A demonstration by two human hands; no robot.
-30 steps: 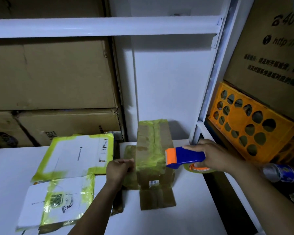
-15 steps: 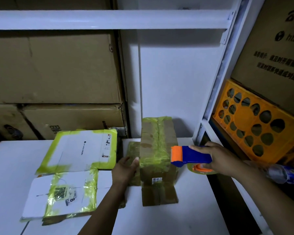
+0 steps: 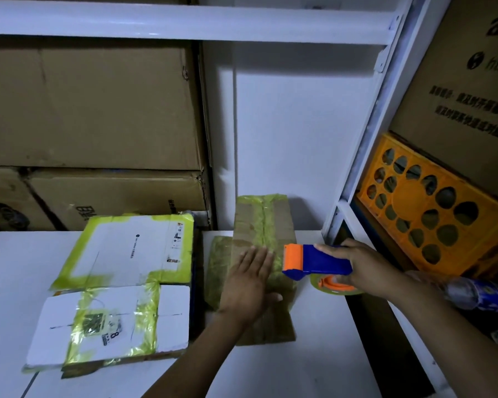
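Observation:
A brown cardboard box [image 3: 266, 222] sealed with yellow-green tape stands on the white table [image 3: 314, 349], its flaps spread flat at the front and left. My left hand [image 3: 249, 282] lies flat on the box's top, fingers straight and spread. My right hand [image 3: 362, 268] grips a blue tape dispenser [image 3: 316, 258] with an orange front end. The dispenser's orange end sits at the right edge of the box. A roll of tape [image 3: 337, 285] shows beneath the dispenser.
Two flattened white boxes [image 3: 127, 248] [image 3: 110, 326] with yellow-green tape lie on the table's left. Large cardboard cartons [image 3: 87, 110] are stacked behind. A white shelf post [image 3: 365, 145] rises on the right, with an orange crate [image 3: 431, 208] and a plastic bottle [image 3: 477, 291] beyond.
My left hand has gone from curled at the box's left side to lying flat on top of it. The tape dispenser has stayed at the box's right edge.

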